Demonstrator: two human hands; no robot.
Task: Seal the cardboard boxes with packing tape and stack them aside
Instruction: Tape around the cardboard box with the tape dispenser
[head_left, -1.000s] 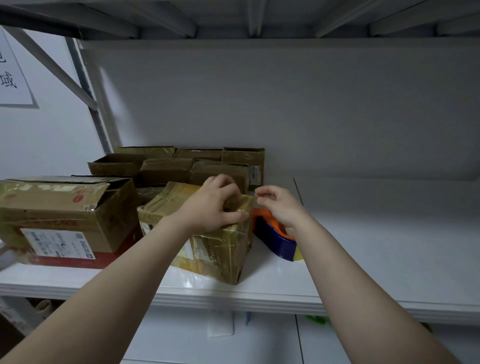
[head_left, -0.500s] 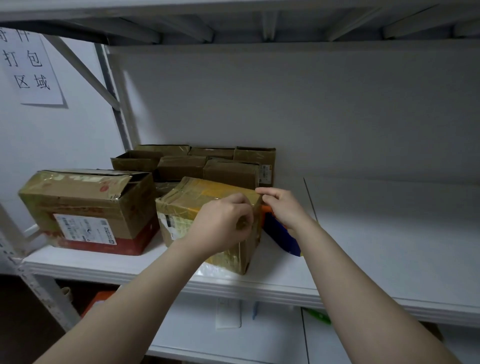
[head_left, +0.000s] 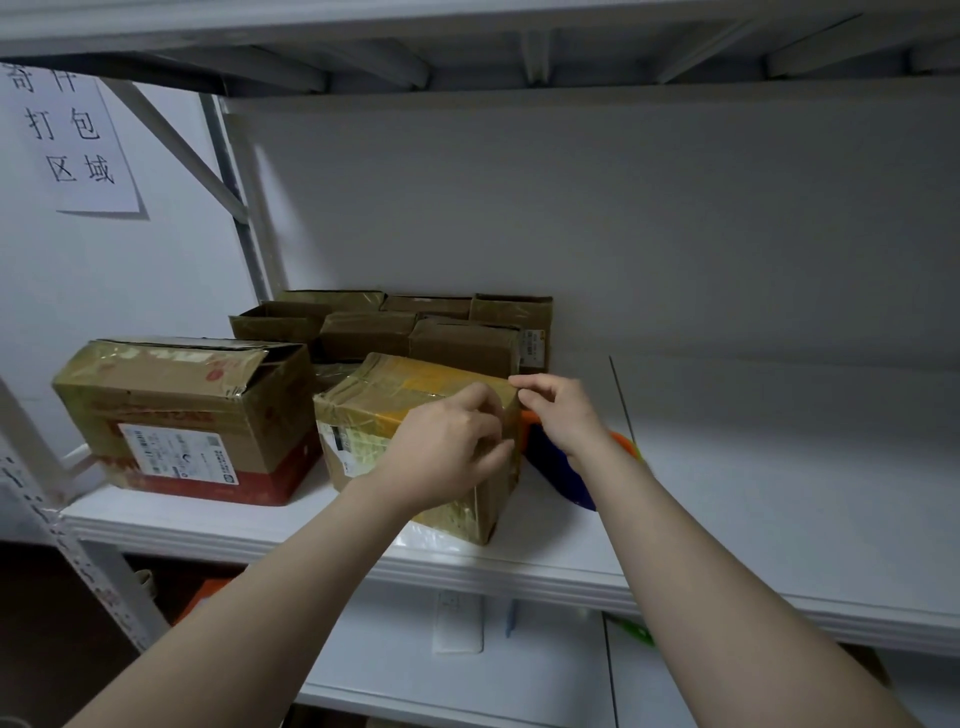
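Observation:
A small tape-covered cardboard box stands near the front of the white shelf. My left hand lies on its near right side with fingers curled, pinching at the tape on the box's right edge. My right hand pinches at the box's top right corner with thumb and forefinger. Behind my right wrist lies a blue and orange tape dispenser, mostly hidden.
A larger box with a shipping label stands at the left of the shelf. Several smaller boxes sit against the back wall. A paper sign hangs at upper left. The shelf's right half is bare white.
My left hand slid from the box's top down onto its near right side. My right hand stayed at the top right corner. The camera view shifted left and back.

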